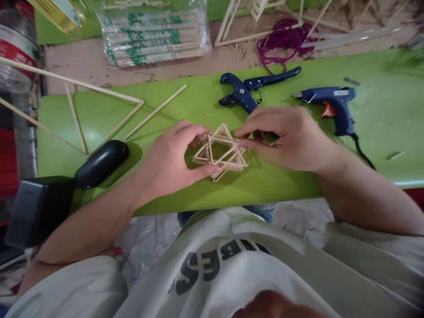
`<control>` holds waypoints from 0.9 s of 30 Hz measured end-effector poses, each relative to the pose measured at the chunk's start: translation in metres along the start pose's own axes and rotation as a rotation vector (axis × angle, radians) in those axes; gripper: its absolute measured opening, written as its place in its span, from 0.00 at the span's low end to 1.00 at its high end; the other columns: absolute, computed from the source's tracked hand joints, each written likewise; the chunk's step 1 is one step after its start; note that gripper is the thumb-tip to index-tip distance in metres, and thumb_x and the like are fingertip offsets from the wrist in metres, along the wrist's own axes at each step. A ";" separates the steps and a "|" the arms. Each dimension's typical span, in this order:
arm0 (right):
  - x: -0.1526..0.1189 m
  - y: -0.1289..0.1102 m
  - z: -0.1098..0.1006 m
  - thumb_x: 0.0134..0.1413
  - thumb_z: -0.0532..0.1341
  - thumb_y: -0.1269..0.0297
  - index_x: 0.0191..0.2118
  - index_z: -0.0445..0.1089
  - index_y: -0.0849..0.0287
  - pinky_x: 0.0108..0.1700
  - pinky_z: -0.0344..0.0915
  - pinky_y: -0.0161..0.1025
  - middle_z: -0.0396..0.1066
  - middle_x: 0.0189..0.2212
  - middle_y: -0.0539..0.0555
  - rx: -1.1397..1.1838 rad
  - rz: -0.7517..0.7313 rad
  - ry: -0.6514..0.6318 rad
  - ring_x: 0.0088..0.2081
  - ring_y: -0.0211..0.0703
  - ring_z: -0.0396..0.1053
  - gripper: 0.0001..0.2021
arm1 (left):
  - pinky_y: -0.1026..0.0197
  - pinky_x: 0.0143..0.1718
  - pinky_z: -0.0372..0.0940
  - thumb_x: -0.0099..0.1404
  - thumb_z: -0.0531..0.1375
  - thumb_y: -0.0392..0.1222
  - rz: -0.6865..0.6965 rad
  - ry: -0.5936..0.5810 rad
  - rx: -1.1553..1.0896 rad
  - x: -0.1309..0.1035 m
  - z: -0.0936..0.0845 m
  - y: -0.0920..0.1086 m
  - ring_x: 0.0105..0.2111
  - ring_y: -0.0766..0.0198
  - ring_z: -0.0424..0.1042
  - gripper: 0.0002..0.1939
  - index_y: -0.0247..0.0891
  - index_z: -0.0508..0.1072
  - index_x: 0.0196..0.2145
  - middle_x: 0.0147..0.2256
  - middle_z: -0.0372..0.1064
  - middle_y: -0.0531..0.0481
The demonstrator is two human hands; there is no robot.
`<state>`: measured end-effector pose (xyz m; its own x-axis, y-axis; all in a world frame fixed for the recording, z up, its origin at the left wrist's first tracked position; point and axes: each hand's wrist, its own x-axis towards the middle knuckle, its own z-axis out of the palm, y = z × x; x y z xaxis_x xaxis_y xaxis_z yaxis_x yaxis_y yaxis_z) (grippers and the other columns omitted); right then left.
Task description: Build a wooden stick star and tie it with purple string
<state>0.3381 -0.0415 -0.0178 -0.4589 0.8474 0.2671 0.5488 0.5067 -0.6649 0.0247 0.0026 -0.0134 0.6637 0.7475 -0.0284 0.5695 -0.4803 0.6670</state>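
Note:
A small star-shaped frame of thin wooden sticks [228, 164] is at the front middle of the green table. My left hand [175, 161] grips its left side, thumb at the near edge and fingers at the far left. At its right side, my right hand [281, 137] has thumb and forefinger nearly together by a corner. Whether a small piece is between those fingertips I cannot make out. Just beyond the right hand lies a blue-handled cutter [243, 90], its lower handle partly hidden by that hand. A blue glue gun [334, 104] with an orange trigger rests farther right.
A large stick frame [109, 93] and a loose stick [155, 112] lie left, near a black rounded case [102, 163] and a dark box [38, 212]. Behind are packaged chopsticks [154, 37], purple cord [281, 42] and another stick frame [241, 39]. The glue gun's cable [362, 152] runs toward the front edge.

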 end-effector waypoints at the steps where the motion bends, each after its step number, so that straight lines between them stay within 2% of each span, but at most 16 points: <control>1: 0.000 -0.001 0.000 0.79 0.69 0.66 0.49 0.85 0.54 0.44 0.76 0.44 0.86 0.44 0.55 0.004 0.002 -0.005 0.42 0.46 0.82 0.05 | 0.49 0.53 0.80 0.68 0.80 0.51 0.003 -0.004 0.008 0.000 0.000 0.000 0.49 0.54 0.82 0.31 0.43 0.81 0.64 0.55 0.82 0.43; 7: 0.001 -0.003 0.000 0.82 0.66 0.65 0.48 0.86 0.52 0.45 0.78 0.46 0.86 0.45 0.57 -0.029 -0.022 -0.030 0.43 0.48 0.83 0.09 | 0.50 0.50 0.79 0.70 0.79 0.51 0.005 -0.016 0.024 0.001 0.001 -0.002 0.49 0.54 0.82 0.27 0.43 0.82 0.62 0.54 0.82 0.43; 11: 0.001 -0.001 0.002 0.82 0.64 0.65 0.49 0.86 0.52 0.46 0.78 0.47 0.86 0.46 0.57 -0.062 0.003 -0.066 0.44 0.49 0.83 0.11 | 0.50 0.52 0.79 0.70 0.80 0.52 0.012 0.006 0.002 0.000 0.004 -0.004 0.48 0.55 0.83 0.29 0.42 0.82 0.63 0.54 0.81 0.43; 19: 0.000 0.011 0.006 0.80 0.65 0.64 0.49 0.85 0.50 0.43 0.76 0.46 0.85 0.43 0.54 -0.016 -0.071 -0.020 0.42 0.49 0.83 0.09 | 0.51 0.53 0.78 0.70 0.81 0.52 0.017 0.026 0.018 0.000 0.008 -0.005 0.48 0.56 0.82 0.30 0.42 0.81 0.63 0.54 0.81 0.44; 27: 0.001 0.007 0.006 0.82 0.61 0.61 0.50 0.85 0.49 0.47 0.78 0.48 0.85 0.45 0.56 -0.057 -0.043 -0.065 0.46 0.52 0.83 0.12 | 0.51 0.51 0.78 0.69 0.81 0.52 0.022 0.034 -0.003 0.000 0.009 -0.006 0.47 0.56 0.82 0.30 0.41 0.82 0.63 0.53 0.81 0.44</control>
<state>0.3373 -0.0382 -0.0263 -0.5262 0.8134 0.2478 0.5655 0.5524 -0.6124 0.0256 0.0012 -0.0240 0.6593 0.7518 0.0113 0.5534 -0.4954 0.6696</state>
